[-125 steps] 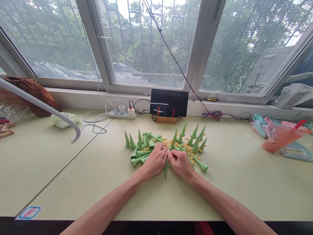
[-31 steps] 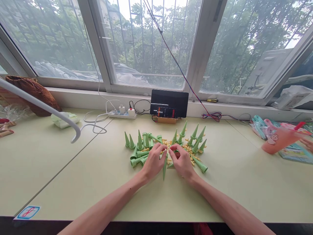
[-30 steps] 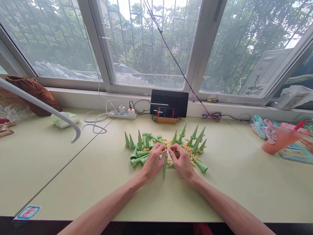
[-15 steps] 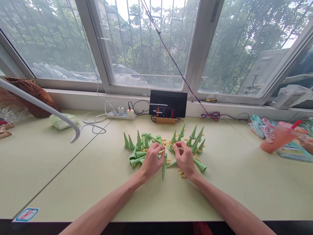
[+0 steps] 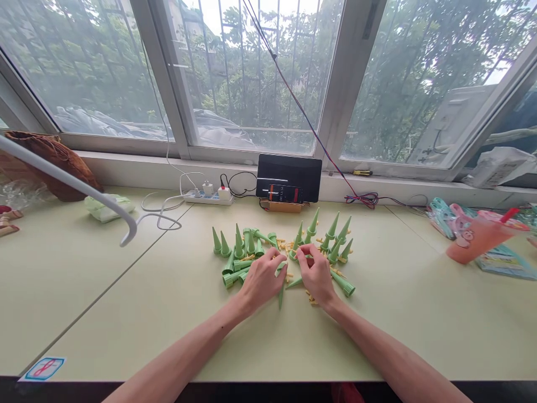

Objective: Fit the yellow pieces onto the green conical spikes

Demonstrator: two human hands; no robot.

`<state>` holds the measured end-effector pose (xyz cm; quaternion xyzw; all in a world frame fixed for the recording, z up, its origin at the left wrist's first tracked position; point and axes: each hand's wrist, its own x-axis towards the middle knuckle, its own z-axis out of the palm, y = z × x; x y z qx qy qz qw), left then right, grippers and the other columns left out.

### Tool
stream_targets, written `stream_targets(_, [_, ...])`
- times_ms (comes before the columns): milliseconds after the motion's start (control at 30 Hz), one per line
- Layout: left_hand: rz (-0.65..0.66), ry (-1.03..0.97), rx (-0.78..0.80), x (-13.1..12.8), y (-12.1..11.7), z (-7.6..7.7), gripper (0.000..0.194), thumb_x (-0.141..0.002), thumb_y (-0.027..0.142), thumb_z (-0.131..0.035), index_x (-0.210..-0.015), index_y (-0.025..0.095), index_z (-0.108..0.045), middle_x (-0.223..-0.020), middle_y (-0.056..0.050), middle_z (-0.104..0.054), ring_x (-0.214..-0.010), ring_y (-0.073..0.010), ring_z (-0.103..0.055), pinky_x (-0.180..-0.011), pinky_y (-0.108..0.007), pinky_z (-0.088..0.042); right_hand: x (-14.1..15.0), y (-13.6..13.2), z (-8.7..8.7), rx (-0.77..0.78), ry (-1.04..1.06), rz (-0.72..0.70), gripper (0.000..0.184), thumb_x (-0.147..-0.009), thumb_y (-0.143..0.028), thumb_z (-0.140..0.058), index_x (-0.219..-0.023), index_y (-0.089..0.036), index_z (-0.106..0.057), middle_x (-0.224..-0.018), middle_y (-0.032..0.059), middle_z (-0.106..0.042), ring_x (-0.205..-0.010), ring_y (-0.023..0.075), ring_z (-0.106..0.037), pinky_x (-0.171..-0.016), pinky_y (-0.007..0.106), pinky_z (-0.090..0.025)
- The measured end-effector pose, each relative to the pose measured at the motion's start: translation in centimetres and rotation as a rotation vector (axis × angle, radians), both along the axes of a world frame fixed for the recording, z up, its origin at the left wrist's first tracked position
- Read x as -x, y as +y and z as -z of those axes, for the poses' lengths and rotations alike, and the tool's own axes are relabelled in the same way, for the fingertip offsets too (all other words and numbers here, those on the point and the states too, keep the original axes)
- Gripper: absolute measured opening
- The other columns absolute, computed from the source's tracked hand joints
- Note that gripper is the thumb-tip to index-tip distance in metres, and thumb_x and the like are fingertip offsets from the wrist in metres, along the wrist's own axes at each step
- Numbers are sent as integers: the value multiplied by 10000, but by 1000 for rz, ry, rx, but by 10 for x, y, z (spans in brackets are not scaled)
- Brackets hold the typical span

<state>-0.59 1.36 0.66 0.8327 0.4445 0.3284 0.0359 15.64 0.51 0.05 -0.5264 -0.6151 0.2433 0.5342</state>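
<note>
A heap of green plastic cone spikes and small yellow pieces lies on the pale green table. Several cones stand upright at the back, others lie flat. My left hand is curled round one green spike whose tip points toward me. My right hand is beside it, its fingers pinched at the edge of the heap; what they hold is too small to make out. A few yellow pieces lie by my right wrist.
A black stand with a phone leans against the window sill, with a power strip and cables to its left. A white curved hook reaches in from the left. A pink cup and bags sit far right; a brown basket far left.
My hands, joined at the spike's top a second ago, have drawn slightly apart. My right hand has shifted right into the heap. The camera tilted a little.
</note>
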Motion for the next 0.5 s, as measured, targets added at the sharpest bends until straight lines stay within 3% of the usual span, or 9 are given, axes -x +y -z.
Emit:
stream_targets(333, [34,-6,-59,-1,1,2,160,-946,201,-490,-862,190,-626,-795,-17,-548,-662,-136,-549,-621,-250,-451,1,0,1,0,-6,-4,277,-970,-442,-480,-898,-191,-570,-812,25,-653,-445,96,-445,-471,258,-355])
stream_targets(500, [70,-11,-68,-2,-3,3,200,-966,212,-462,-851,197,-625,-750,1,-546,-552,-102,-486,-550,-234,-395,1,-1,1,-2,-7,-6,273,-967,-440,-479,-905,-192,-574,-799,25,-647,-444,97,-453,-465,257,-359])
